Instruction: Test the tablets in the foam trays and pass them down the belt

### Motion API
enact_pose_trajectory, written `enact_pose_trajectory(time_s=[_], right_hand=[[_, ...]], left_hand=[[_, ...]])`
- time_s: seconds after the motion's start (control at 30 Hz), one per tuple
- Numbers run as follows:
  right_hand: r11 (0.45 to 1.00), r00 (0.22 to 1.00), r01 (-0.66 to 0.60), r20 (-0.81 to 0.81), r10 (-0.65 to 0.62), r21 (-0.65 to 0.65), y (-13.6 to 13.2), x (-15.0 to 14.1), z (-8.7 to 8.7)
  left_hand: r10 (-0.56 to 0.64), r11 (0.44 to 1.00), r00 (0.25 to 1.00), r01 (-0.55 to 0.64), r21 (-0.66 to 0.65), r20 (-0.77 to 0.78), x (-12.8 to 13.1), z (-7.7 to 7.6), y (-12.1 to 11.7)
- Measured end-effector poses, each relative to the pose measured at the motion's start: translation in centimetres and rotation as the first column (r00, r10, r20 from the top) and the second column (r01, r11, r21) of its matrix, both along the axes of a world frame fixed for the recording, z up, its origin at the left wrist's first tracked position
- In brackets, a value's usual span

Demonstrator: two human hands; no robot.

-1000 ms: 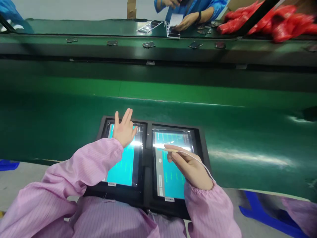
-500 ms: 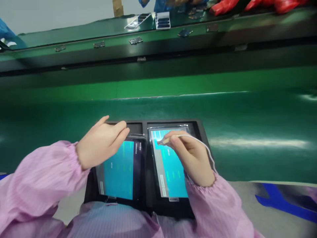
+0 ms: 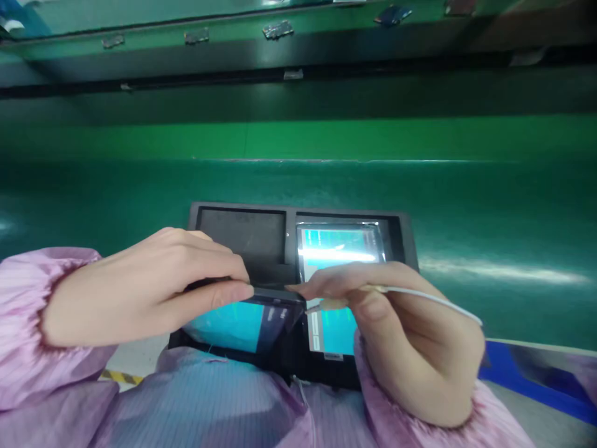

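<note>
My left hand (image 3: 153, 286) is closed on the upper edge of a tablet (image 3: 228, 326) with a lit blue screen. That edge is tilted up out of the black tray (image 3: 291, 227). With my right hand (image 3: 405, 336) I pinch a white cable (image 3: 433, 297) by its pale, tape-like wrapped end; the metal plug (image 3: 314, 308) points at the raised tablet's right corner. Whether the plug touches the tablet, I cannot tell. A second lit tablet (image 3: 338, 339) lies in the tray's right compartment, partly under my right hand.
The tray rests at the near edge of a green work surface (image 3: 489, 224). Several small circuit-board-like parts (image 3: 278, 29) lie in a row on the far green strip. A blue frame-like piece (image 3: 536, 379) is at lower right, beyond the surface's edge.
My left hand has taken the left tablet's upper edge and raised it. My right hand with the cable has moved from over the right tablet's top toward the left tablet's corner. The view has tipped downward.
</note>
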State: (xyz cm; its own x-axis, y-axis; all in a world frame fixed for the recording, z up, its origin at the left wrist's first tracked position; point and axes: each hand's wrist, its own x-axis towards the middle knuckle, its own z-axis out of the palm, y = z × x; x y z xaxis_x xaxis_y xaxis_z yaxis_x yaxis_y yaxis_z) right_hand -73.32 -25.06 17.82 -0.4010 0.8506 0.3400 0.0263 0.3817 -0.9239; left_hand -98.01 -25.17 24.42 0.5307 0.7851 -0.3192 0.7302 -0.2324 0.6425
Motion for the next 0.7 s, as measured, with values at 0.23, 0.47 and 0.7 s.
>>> enact_pose_trajectory(time_s=[0.23, 0.47, 0.7], right_hand=[[1.0, 1.0, -0.023, 0.008, 0.023, 0.014, -0.1, -0.5, 0.7], [0.997, 0.998, -0.059, -0.031, 0.058, -0.058, -1.1, -0.3, 1.1], [0.988, 0.99, -0.089, -0.123, 0.073, -0.128, -1.5, -0.2, 0.2]], left_hand=[[-0.094, 0.992, 0.993, 0.088, 0.092, 0.064, -0.6, 0.5, -1.6], [0.139, 0.988, 0.911, -0.152, 0.001, 0.389, -4.5, -0.4, -3.6], [0.357, 0.933, 0.659, -0.214, -0.29, 0.662, -6.6, -4.0, -5.1]])
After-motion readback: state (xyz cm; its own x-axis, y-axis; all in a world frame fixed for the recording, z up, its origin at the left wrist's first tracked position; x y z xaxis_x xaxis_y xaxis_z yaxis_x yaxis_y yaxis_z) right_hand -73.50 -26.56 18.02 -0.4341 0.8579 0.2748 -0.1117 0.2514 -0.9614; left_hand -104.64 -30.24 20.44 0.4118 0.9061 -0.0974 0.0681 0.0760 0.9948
